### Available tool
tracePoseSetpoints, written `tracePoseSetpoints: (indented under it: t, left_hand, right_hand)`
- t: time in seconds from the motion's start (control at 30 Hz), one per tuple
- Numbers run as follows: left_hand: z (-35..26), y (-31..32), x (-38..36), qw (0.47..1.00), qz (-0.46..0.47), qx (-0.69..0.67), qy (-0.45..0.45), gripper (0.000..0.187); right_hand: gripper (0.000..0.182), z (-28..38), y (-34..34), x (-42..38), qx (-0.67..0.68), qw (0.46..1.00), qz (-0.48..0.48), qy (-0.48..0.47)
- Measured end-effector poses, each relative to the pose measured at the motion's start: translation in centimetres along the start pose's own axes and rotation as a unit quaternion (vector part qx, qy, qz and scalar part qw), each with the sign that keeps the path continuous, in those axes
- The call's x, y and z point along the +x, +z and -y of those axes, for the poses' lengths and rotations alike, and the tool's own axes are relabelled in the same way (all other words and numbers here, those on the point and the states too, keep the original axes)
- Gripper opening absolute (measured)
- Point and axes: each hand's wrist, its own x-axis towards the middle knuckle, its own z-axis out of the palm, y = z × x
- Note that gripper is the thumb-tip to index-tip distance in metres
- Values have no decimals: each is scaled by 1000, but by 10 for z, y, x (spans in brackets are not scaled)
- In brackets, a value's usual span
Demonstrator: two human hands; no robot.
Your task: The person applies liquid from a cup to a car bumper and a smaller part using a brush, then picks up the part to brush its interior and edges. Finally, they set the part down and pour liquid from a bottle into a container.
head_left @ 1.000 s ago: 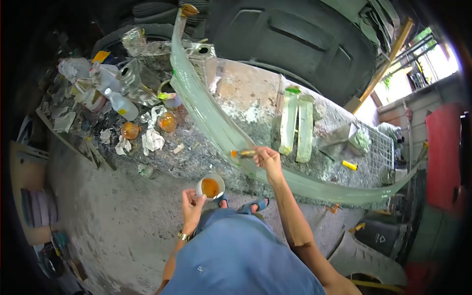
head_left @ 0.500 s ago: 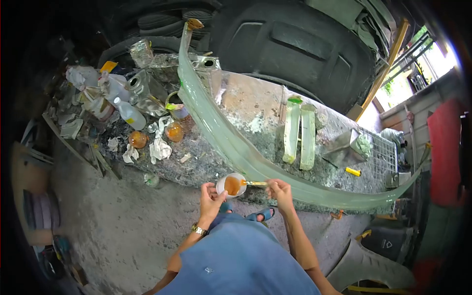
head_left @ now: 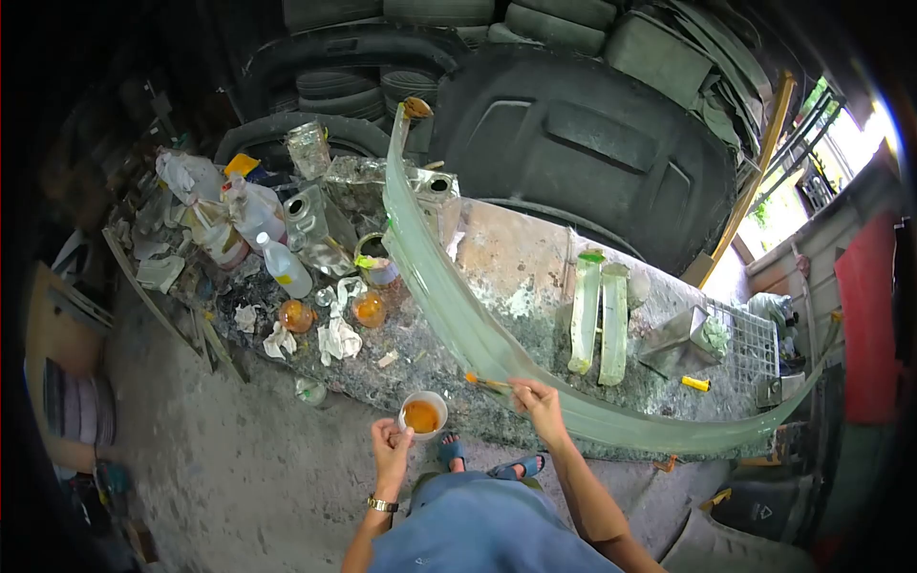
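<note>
My left hand (head_left: 390, 447) grips a white cup (head_left: 423, 416) by its side, with amber liquid pooled inside. Between the fingers of my right hand (head_left: 538, 409) is a paintbrush (head_left: 489, 382), its bristles coated orange and pointing left. The bristles overlap the lower edge of a long, curved, pale green translucent panel (head_left: 449, 301) that lies across the workbench. One end of this panel rises at the back and carries an orange-brown patch; the other sweeps to the far right.
On the workbench (head_left: 497, 229), two short green pieces (head_left: 600, 320) lie behind the panel. Metal cans (head_left: 310, 224), a plastic bottle (head_left: 285, 267), orange-stained containers (head_left: 370, 308) and crumpled paper crowd the left. A wire grid (head_left: 750, 339) and yellow tube (head_left: 696, 384) are at right. A black hood (head_left: 592, 143) stands behind.
The brush has come out of the cup and moved to the panel's edge. The cup has shifted left, away from the brush. The camera view has tilted up slightly.
</note>
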Motion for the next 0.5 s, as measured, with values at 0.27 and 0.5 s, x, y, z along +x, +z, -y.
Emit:
tracePoseSetpoints:
  t: [0.27,0.5]
  left_hand:
    - [-3,-10,2,999,-24,31,-16,44]
    - [-8,29,-16,999,-45,24,-2,42]
  right_hand:
    - [23,-29,-37,-35,166,978,-77,98]
    - [20,-32,-65,-46,226,962,-51,145]
